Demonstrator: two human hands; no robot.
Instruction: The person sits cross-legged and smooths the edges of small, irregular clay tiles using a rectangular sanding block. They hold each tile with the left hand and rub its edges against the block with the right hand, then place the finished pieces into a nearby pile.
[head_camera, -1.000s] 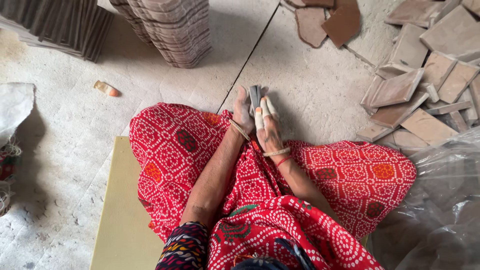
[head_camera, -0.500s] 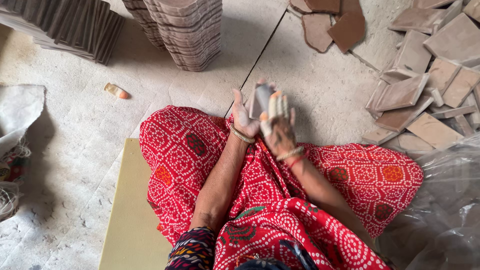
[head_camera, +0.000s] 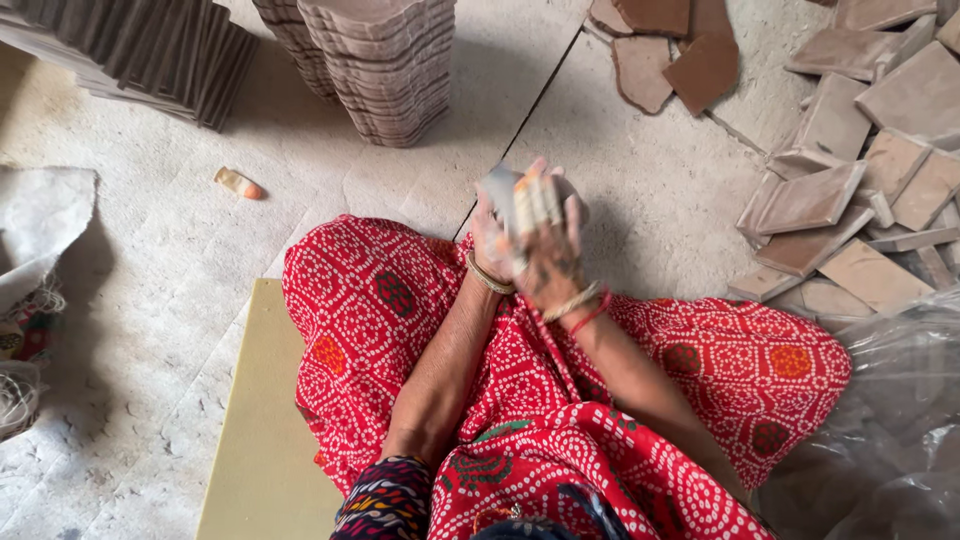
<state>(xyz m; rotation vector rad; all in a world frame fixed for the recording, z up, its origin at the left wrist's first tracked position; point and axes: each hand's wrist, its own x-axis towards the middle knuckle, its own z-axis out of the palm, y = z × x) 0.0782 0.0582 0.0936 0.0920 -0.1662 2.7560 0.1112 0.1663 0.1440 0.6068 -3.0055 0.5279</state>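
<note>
Piece in the hands: a small pale grey flat piece (head_camera: 500, 192), blurred, raised above the lap and the floor joint; its exact shape cannot be told.
Grip on the piece: both hands close around it; the piece sticks out at the top left of the clasp, above the fingers.
Right hand (head_camera: 548, 248): lies over the piece from the right, back of the hand toward the camera, fingers wrapped tight, pale bands on the fingertips.
Left hand (head_camera: 492, 243): pressed against the piece from the left, mostly hidden behind the right hand; how far its fingers curl cannot be told.
Wrists: a thin bangle on each, just below the piece, with a red thread on the right one.
Red dotted cloth (head_camera: 400, 330): spread over the crossed legs, directly beneath the piece.
Yellow board (head_camera: 255, 440): under the left knee, well below and left of the piece.
Small orange-tipped object (head_camera: 238, 183): on the floor, well left of the piece.
Stacked brown trays (head_camera: 385, 60): above and left of the piece, near it.
Loose brown tiles (head_camera: 850, 190): heaped to the right of the piece, well apart.
Clear plastic sheet (head_camera: 890, 430): lower right, far from the piece.
</note>
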